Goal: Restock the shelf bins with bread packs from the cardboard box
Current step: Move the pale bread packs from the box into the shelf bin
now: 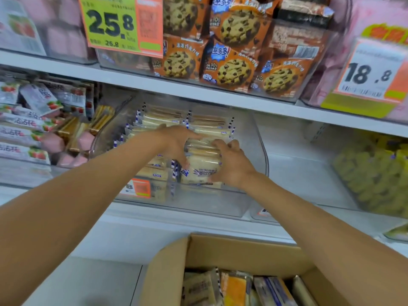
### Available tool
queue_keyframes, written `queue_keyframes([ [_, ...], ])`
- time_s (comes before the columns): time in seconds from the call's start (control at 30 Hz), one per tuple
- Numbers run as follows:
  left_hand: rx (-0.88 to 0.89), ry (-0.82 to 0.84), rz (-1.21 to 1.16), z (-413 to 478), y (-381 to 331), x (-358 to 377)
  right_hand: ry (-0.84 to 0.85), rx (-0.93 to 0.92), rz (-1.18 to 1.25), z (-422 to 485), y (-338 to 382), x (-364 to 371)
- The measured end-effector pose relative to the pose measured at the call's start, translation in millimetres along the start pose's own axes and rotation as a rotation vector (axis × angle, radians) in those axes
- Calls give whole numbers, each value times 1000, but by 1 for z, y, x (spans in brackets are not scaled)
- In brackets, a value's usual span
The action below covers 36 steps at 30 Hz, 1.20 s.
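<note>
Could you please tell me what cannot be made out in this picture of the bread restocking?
Head view:
- Number of bread packs gripped: the left hand and right hand cover them.
- Cardboard box contents: cut off by the bottom edge.
- Price tag on the clear bin: blurred, partly behind the left forearm.

Cream bread packs, blue-striped edges
</note>
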State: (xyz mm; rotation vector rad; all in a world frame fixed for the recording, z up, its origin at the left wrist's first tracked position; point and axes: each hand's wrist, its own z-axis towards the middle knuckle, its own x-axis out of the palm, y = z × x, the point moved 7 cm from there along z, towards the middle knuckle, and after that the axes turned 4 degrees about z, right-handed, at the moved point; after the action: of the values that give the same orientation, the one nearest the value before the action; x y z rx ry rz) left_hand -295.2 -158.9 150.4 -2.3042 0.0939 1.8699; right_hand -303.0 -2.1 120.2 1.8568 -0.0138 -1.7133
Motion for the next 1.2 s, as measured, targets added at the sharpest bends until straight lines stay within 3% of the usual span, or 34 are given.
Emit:
queue_keyframes([
  [0.13, -11, -76, -135, -2, 5, 5, -25, 1, 4, -4, 1, 4],
  [0.27, -13, -24, -345, -15, 4, 3, 154, 89, 12, -6, -3, -3],
  [0.33, -44, -85, -435, -25, -1, -5, 175, 119, 74, -12, 1, -11],
  [0.53, -97, -472, -484, -86, -51, -21, -250, -127, 233, -61, 25, -53],
  [0.67, -49, -376, -649, -117, -107, 27, -316, -242, 252, -124, 11, -53],
  [0.77, -48, -177, -670, -129, -142, 89, -173, -169, 241, -166, -35, -19],
  [0.93, -147, 87, -665, -139, -161, 201, 336, 161, 155, -240, -166, 70],
  [1.07, -278, 149, -748, -134, -160, 257, 432, 393, 138, -273, -251, 118],
  [1.2, -313, 210, -755, -127, -162, 289, 499, 490, 174, -272, -277, 172],
])
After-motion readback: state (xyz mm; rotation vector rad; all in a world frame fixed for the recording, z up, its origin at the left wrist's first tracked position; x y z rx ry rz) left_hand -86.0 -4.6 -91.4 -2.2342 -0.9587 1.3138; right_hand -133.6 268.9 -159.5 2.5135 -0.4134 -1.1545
